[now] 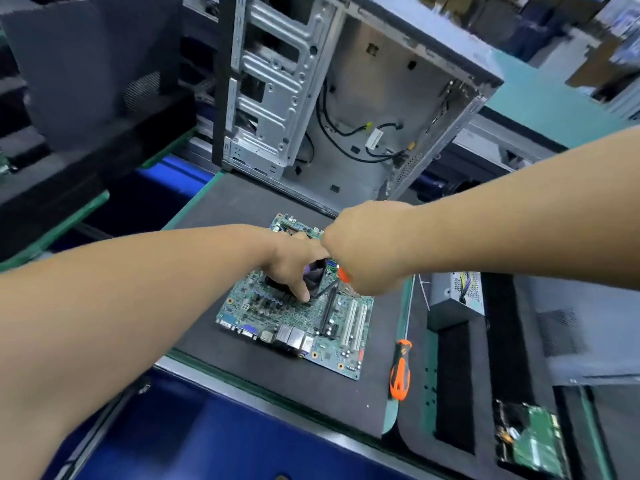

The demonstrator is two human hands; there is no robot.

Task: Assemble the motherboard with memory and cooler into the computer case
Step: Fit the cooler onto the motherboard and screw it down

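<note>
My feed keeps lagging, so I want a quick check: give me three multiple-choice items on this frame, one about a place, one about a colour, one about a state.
1. Where does the motherboard lie?
A. On the dark mat
B. Inside the case
C. In the blue bin

2. What colour is the handle of the spare screwdriver?
A. Yellow and green
B. Orange and black
C. All white

3. How is the case standing?
A. Closed
C. Crushed flat
B. Side open, with no board inside

Answers: 1 A, the board rests on the mat in front of the case. 2 B, orange grip with black bands. 3 B, bare metal and loose cables show inside.
</note>
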